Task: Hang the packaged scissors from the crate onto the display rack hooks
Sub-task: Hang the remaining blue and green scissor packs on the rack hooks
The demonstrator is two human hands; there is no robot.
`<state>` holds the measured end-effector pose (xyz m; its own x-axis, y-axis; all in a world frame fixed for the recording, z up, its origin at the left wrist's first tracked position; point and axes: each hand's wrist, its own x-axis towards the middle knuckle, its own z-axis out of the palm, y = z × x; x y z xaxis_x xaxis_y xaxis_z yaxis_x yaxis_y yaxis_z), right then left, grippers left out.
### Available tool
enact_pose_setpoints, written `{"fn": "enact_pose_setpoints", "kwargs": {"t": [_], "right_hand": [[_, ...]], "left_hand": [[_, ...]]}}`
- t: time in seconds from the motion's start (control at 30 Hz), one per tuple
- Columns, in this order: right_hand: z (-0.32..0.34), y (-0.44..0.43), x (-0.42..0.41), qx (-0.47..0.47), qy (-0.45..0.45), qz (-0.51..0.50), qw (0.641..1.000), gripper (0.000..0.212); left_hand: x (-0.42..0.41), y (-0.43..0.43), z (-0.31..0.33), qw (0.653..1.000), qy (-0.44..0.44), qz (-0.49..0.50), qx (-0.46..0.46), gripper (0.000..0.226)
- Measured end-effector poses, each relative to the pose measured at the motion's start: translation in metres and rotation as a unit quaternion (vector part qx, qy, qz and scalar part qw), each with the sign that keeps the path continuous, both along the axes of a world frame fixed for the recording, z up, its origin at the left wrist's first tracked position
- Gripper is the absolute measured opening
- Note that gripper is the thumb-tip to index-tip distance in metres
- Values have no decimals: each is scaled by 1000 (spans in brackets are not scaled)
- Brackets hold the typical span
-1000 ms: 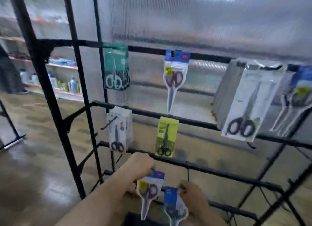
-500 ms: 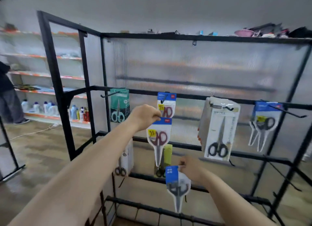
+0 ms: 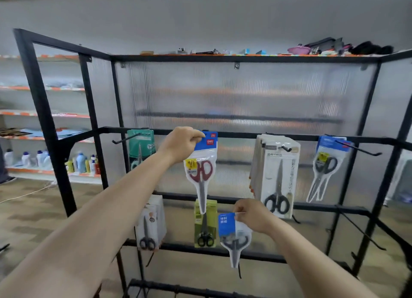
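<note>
My left hand [image 3: 181, 144] pinches the blue header of a pack of red-handled scissors [image 3: 201, 172] and holds it up against the top rail of the black display rack [image 3: 245, 135]. The hook behind that pack is hidden. Lower down, my right hand [image 3: 253, 215] pinches the top of a second pack with grey-handled scissors [image 3: 234, 237], which hangs free in front of the lower rails. The crate is out of view.
Other packs hang on the rack: a green pack [image 3: 140, 148], a white stack [image 3: 277, 177], a blue-topped pack [image 3: 324, 166], a yellow-green pack [image 3: 205, 224] and a white pack [image 3: 149, 226]. Bare hooks [image 3: 359, 149] stick out at right. Store shelves with bottles [image 3: 44, 159] stand left.
My left hand has lifted the red-handled pack from low by the crate up to the top rail. My right hand has risen with the grey-handled pack. The view has tilted upward.
</note>
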<state>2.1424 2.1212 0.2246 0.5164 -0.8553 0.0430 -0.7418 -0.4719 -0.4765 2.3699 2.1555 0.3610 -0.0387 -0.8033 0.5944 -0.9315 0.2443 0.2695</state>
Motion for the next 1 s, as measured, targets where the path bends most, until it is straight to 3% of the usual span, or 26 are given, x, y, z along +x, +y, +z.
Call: {"fn": "enact_pose_setpoints", "kwargs": {"t": [0.1,0.37,0.53,0.67,0.8,0.93,1.0], "right_hand": [[0,-2,5,1,-3,-2,1000,27],[2,4,19,7,-39,-4,999,30],[20,9,2,-38,-80,-41,995,29],[32,11,-22,-81,-131,-97,983,28],[38,10,-42,-127,-162,-139,969,21],[45,10,-57,-174,-169,-156,958,24],[47,8,-66,-191,-170,-163,953,24]], "left_hand": [[3,-2,7,997,53,7,59,26],[5,-18,22,985,8,17,172,25],[9,-53,27,982,-18,78,168,2],[2,-74,29,973,-65,172,139,13],[-6,-94,24,966,-110,201,121,4],[-12,-101,23,939,-155,162,259,24],[-12,-101,22,923,-112,135,341,44]]}}
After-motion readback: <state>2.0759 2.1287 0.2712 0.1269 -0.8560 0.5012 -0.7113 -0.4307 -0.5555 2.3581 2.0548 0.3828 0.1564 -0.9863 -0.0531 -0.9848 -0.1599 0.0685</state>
